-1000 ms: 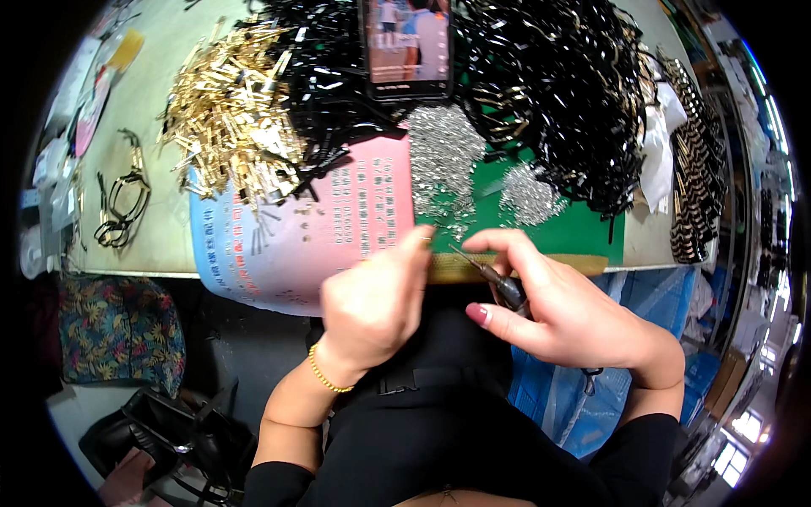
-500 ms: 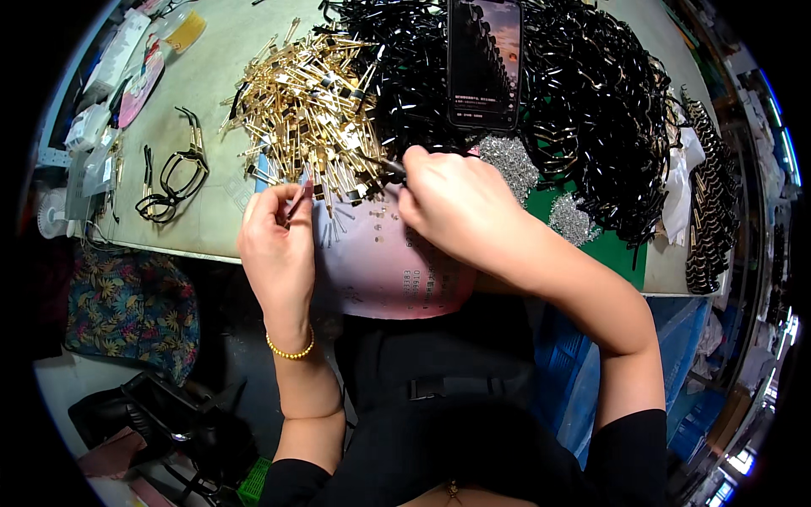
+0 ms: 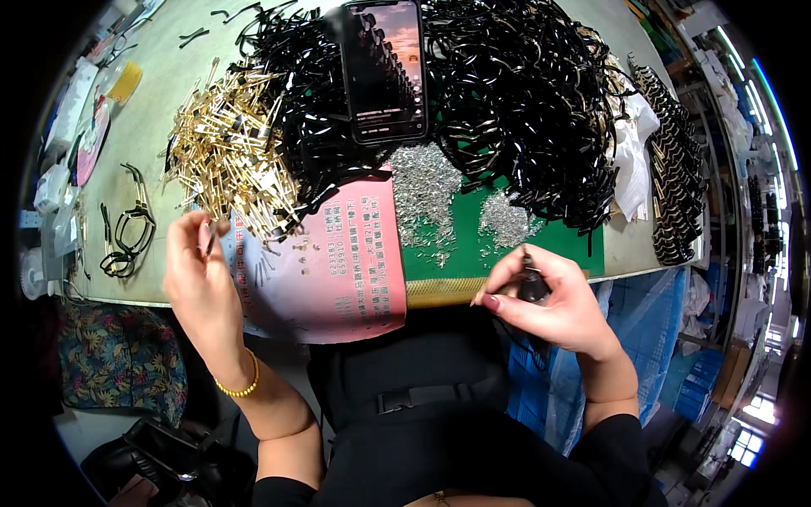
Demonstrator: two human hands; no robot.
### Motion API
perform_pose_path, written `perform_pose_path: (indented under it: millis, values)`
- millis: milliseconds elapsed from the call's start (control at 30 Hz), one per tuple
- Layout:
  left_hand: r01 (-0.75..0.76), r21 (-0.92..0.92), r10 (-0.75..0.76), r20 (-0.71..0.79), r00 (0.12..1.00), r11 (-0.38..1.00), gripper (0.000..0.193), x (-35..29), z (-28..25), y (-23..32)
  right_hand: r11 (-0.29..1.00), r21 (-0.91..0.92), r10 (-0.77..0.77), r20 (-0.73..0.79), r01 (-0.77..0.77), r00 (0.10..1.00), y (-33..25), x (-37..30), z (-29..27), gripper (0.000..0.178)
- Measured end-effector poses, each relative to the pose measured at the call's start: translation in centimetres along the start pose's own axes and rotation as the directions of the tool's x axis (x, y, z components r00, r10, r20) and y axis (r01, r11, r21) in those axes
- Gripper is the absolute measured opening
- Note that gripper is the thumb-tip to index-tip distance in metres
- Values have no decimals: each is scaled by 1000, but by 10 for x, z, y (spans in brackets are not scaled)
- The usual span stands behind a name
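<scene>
fingers of right hand (image 3: 562, 308) wrapped round a black-handled tool (image 3: 533, 288) right of centre, left hand (image 3: 201, 287) fingers curled, cannot tell if holding anything, beside gold metal strips (image 3: 226, 148) at upper left, black eyeglass temples (image 3: 532, 93) across the top

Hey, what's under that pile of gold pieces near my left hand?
Along its lower edge, the gold pile overlaps the blue-and-pink sheet; pale tabletop shows to its left. Whatever lies beneath its middle is hidden.

A lit phone (image 3: 386, 76) is toward the worktop's (image 3: 160, 101) far edge, a round yellow thing (image 3: 125, 82) sits near the left edge, and leafy cloth (image 3: 118, 359) shows below the near left corner.
</scene>
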State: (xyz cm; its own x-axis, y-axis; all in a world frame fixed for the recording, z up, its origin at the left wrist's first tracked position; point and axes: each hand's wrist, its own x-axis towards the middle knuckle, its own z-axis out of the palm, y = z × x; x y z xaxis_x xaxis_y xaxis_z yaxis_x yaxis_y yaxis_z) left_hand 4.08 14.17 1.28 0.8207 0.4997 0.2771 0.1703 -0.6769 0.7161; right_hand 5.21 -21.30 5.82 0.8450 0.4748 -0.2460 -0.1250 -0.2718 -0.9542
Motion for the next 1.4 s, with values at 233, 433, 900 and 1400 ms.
perform_pose_path:
  millis: [233,433,900,1400]
  values:
    - [-117,-584,479,517,709,803,16,-90,35,92,874,475,-21,-168,100,986,-2,-11,16,10]
    - [-92,-637,504,505,700,765,15,-117,57,88,892,448,50,-245,67,968,5,-19,16,11]
    - [-163,-599,521,491,699,784,21,-121,63,82,960,-33,-278,-186,277,942,22,-14,28,18]
    - [318,-508,181,711,680,801,20,-109,67,79,458,-885,-5,95,87,995,14,-22,-30,50]
